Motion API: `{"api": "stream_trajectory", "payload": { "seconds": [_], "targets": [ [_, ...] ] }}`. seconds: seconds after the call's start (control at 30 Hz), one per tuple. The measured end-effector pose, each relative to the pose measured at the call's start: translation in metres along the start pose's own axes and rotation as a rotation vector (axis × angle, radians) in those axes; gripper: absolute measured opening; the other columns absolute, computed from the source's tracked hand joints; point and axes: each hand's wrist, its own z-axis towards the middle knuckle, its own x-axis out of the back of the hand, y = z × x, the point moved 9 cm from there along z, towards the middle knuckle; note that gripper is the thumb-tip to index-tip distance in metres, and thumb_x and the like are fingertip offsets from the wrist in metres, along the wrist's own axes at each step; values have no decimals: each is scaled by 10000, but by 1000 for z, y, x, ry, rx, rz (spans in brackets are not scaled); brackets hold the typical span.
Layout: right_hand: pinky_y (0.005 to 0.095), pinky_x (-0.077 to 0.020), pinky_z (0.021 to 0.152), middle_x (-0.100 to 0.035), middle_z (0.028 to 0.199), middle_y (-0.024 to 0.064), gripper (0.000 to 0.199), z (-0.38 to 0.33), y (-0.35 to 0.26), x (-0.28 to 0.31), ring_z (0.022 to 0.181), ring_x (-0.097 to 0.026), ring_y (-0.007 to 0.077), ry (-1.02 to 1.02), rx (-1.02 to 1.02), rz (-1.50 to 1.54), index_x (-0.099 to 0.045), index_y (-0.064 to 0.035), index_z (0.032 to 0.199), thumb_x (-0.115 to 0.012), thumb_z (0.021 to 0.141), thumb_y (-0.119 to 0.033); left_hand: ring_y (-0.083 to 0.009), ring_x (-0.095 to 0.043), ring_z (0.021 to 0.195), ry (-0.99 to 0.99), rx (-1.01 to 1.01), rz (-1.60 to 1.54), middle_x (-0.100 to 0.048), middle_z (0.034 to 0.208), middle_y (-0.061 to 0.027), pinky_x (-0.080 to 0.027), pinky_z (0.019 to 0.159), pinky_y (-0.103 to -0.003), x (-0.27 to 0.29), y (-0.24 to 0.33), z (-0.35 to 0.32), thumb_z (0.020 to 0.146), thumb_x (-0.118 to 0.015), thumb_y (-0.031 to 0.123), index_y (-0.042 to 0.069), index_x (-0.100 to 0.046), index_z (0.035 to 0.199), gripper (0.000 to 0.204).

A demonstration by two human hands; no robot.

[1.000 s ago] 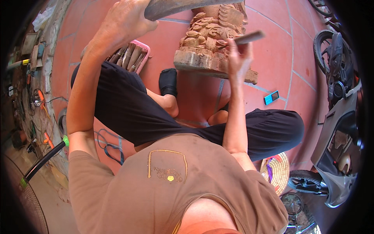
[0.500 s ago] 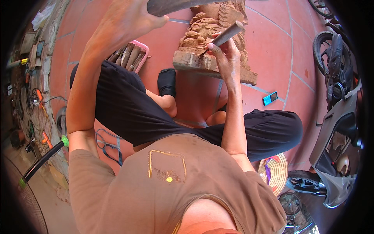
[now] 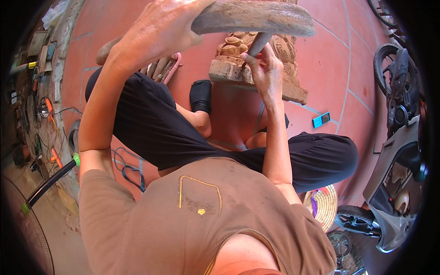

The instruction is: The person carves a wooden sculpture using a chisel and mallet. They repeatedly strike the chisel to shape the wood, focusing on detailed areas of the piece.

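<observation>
Chiselling, we judge: our left hand [image 3: 169, 34] grips a wooden mallet [image 3: 256, 18] over the chisel [image 3: 260, 43] our right hand [image 3: 268, 71] pinches at the wood carving [image 3: 228, 59] just beyond, calling for a steady angle.

The long grey-brown mallet of wood [image 3: 252, 17] has lighter and darker streaks. The slim chisel with a dark grey-brown handle [image 3: 260, 42] looks darker than it. The orange-brown carved block [image 3: 286, 55] carries a relief pattern of rounded forms, while its plain base [image 3: 231, 71] is paler and more greyish. The brick-red floor tiles [image 3: 334, 59] are divided by pale grey lines. The small turquoise phone [image 3: 321, 120] has a dark screen. The brown T-shirt [image 3: 151, 224] shows a golden pocket-shaped outline. The round cream straw hat [image 3: 327, 206] has a pattern of rings.
</observation>
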Motion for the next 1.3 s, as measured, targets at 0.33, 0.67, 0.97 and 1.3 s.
{"api": "stream_trajectory", "payload": {
  "seconds": [0.33, 0.67, 0.97, 1.3],
  "targets": [
    [304, -552, 712, -698, 886, 67, 274, -3, 14, 0, 809, -665, 122, 4, -121, 127, -632, -17, 1128, -762, 913, -126, -472, -674, 892, -168, -32, -110, -682, 896, -288, -532, 806, -526, -9, 3, 4, 805, -705, 145, 3, -549, 1146, 401],
    [316, -625, 744, -675, 1010, 116, 292, -3, 61, 38, 900, -706, 201, 321, -162, 357, -566, 18, 1213, -690, 968, -82, -396, -695, 986, 327, 292, -145, -686, 1020, -294, -538, 871, -442, 77, -46, -50, 784, -788, 191, -9, -587, 1270, 563],
    [317, -613, 731, -678, 1023, 108, 282, 20, 2, -62, 864, -716, 196, -9, -191, 606, -535, -19, 1223, -663, 981, -86, -170, -626, 1038, 662, 310, -264, -690, 1131, -85, -493, 956, -308, 98, -124, -103, 713, -902, 128, -66, -600, 1277, 668],
    [291, -591, 618, -712, 929, 141, 291, -4, 46, -299, 727, -710, 183, -483, -481, 430, -566, 17, 1115, -736, 914, -107, -156, -620, 1045, 668, 298, -337, -681, 1139, -97, -490, 972, -298, 91, -152, -127, 717, -880, 80, -71, -593, 1291, 660]
  ]
}}
